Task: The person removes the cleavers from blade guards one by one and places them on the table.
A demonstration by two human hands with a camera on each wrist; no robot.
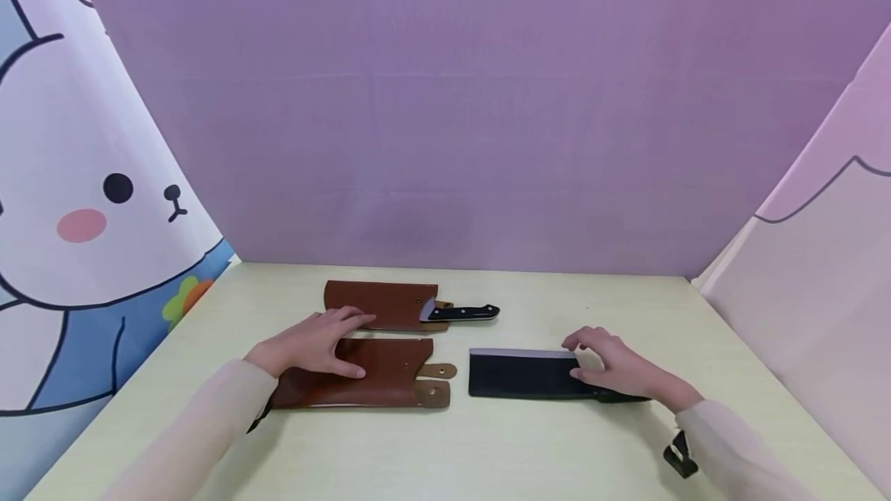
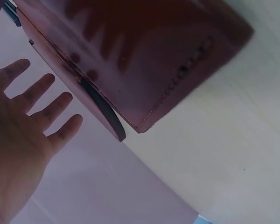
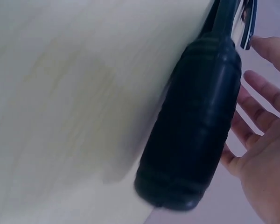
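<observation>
Brown sheath (image 1: pixel 362 382) under left hand (image 1: pixel 311 345); right hand (image 1: pixel 616 368) over cleaver (image 1: pixel 522 375).

At the left of the frame the left hand (image 2: pixel 23 140) was spread, fingers straight, beside a brown leather sheath (image 2: pixel 144 51) lying on the pale table (image 2: pixel 233 154) at upper centre.

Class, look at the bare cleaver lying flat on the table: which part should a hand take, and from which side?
Take the cleaver by its black handle, coming from the right end under the right hand. The handle is thick and rounded; the wide blade points left, towards the brown sheath, probably keeping fingers off the edge.
</observation>
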